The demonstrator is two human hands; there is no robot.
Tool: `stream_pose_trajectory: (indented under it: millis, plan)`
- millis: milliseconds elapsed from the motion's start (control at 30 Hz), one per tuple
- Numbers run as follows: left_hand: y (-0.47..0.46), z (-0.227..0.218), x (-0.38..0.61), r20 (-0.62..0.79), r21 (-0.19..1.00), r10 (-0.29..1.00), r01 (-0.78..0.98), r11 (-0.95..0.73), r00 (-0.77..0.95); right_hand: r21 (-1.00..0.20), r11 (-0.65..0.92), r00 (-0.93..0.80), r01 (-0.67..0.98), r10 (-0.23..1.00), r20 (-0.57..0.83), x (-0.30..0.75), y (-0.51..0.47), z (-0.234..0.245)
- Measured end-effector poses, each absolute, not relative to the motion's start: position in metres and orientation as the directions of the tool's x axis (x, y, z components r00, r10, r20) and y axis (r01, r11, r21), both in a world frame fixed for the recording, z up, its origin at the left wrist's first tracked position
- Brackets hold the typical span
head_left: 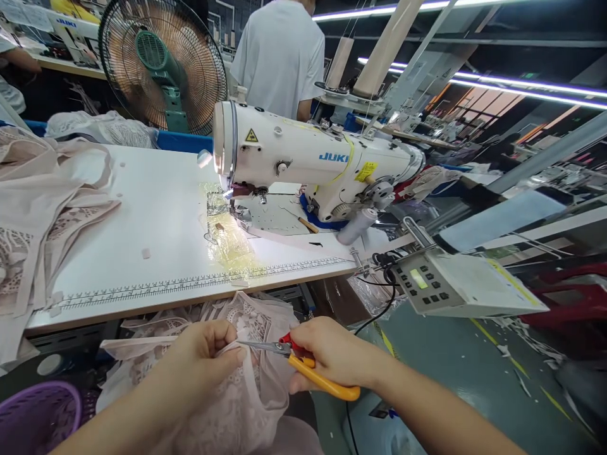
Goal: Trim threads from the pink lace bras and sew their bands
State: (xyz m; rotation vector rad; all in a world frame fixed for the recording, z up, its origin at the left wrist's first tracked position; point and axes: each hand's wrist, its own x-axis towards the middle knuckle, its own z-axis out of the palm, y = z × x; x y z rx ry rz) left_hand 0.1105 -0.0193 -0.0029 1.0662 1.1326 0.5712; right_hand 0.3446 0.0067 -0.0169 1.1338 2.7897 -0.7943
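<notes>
A pale pink lace garment [263, 385] lies over my lap below the table edge. My left hand [211, 354] is closed, pinching a narrow strap or edge of it between thumb and fingers. My right hand [327, 354] grips a pair of scissors [325, 382] with orange and red handles. The scissor blades point left, their tips at the fabric beside my left fingertips. Whether the blades are apart is too fine to tell.
A white sewing machine [294, 148] stands on the white table [156, 234], which has a ruler strip along its front. Garments [42, 208] are piled at left. A fan [164, 69], purple basket [42, 411], control box [455, 284] and a person [282, 57] are around.
</notes>
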Motion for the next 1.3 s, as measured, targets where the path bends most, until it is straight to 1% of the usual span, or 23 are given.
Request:
stream_pose_trajectory:
  millis: [167, 333, 467, 567, 633, 700, 833, 900, 933, 1000, 1100, 1167, 1233, 1300]
  plan:
    - [-0.016, 0.000, 0.112, -0.440, 0.898, 0.818, 0.177, 0.402, 0.370, -0.482, 0.576, -0.723, 0.661, 0.660, -0.202, 0.344, 0.005, -0.022]
    - [-0.015, -0.001, 0.112, -0.443, 0.896, 0.823, 0.202, 0.395, 0.356, -0.551, 0.558, -0.729, 0.620, 0.669, -0.143, 0.345, 0.006, -0.026]
    - [-0.015, 0.001, 0.111, -0.439, 0.898, 0.825, 0.216, 0.385, 0.355, -0.592, 0.539, -0.753, 0.599, 0.631, -0.187, 0.351, 0.011, -0.024]
    - [-0.016, 0.001, 0.109, -0.435, 0.899, 0.822, 0.234, 0.371, 0.368, -0.589, 0.529, -0.739, 0.611, 0.649, -0.183, 0.354, 0.015, -0.022]
    - [-0.018, -0.001, 0.107, -0.412, 0.908, 0.835, 0.235, 0.346, 0.366, -0.605, 0.515, -0.718, 0.607, 0.682, -0.140, 0.354, 0.016, -0.020]
    - [-0.019, -0.004, 0.105, -0.385, 0.920, 0.856, 0.221, 0.325, 0.345, -0.645, 0.494, -0.689, 0.583, 0.722, -0.070, 0.351, 0.015, -0.019]
    - [-0.020, -0.009, 0.099, -0.332, 0.942, 0.884, 0.158, 0.295, 0.329, -0.770, 0.437, -0.635, 0.466, 0.770, 0.052, 0.337, 0.001, -0.020]
    - [-0.019, -0.010, 0.096, -0.287, 0.957, 0.896, 0.131, 0.257, 0.340, -0.808, 0.422, -0.613, 0.412, 0.784, 0.097, 0.328, -0.010, -0.024]
    - [-0.018, -0.010, 0.095, -0.266, 0.964, 0.903, 0.124, 0.237, 0.339, -0.807, 0.432, -0.600, 0.402, 0.790, 0.123, 0.324, -0.016, -0.026]
    - [-0.020, -0.010, 0.092, -0.252, 0.967, 0.914, 0.129, 0.221, 0.320, -0.763, 0.494, -0.593, 0.417, 0.784, 0.183, 0.316, -0.028, -0.033]
    - [-0.025, -0.010, 0.087, -0.262, 0.962, 0.938, 0.137, 0.236, 0.225, -0.633, 0.632, -0.623, 0.446, 0.728, 0.288, 0.307, -0.042, -0.042]
    - [-0.030, -0.010, 0.083, -0.243, 0.966, 0.958, 0.121, 0.226, 0.153, -0.556, 0.700, -0.638, 0.449, 0.686, 0.349, 0.302, -0.048, -0.048]
    - [-0.034, -0.011, 0.080, -0.221, 0.972, 0.967, 0.116, 0.207, 0.130, -0.502, 0.735, -0.651, 0.457, 0.660, 0.374, 0.297, -0.053, -0.053]
    - [-0.039, -0.012, 0.076, -0.206, 0.974, 0.973, 0.122, 0.193, 0.109, -0.473, 0.746, -0.673, 0.469, 0.649, 0.355, 0.292, -0.058, -0.058]
